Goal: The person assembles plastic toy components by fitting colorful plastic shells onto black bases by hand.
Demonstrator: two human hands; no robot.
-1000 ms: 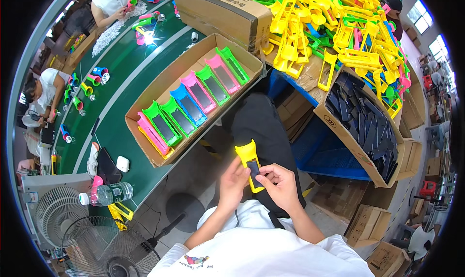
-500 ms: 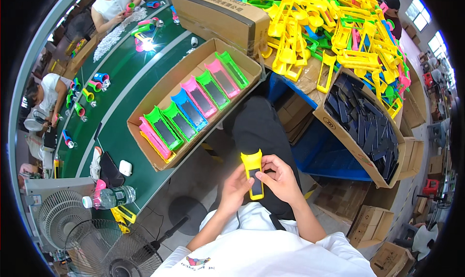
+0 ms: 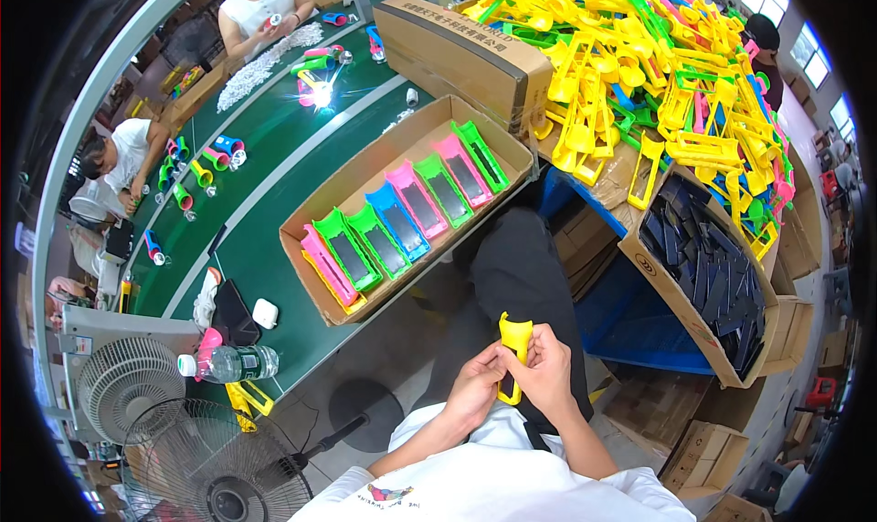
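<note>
A yellow plastic lamp housing (image 3: 516, 337) is held over my lap, its flared cup end pointing away from me. My left hand (image 3: 473, 391) is closed on its left side, thumb and fingertips near the middle. From the right my right hand (image 3: 548, 376) grips it, thumb across the front. The dark rectangular panel in its frame is mostly covered by my fingers. Ahead to the left, a shallow carton (image 3: 315, 213) holds a row of pink, green, blue and yellow housings with dark panels, such as a blue housing (image 3: 397, 222).
A heap of mostly yellow empty housings (image 3: 630, 74) lies at the far right. Below it stands a carton of dark panels (image 3: 699, 266). A closed carton (image 3: 461, 56), a water bottle (image 3: 239, 364) and a fan (image 3: 215, 467) are around. Co-workers sit across the green table (image 3: 274, 193).
The view has shifted, so the scene sits further right and lower. The yellow housing has turned in my hands, and my fingers now cover more of its dark panel.
</note>
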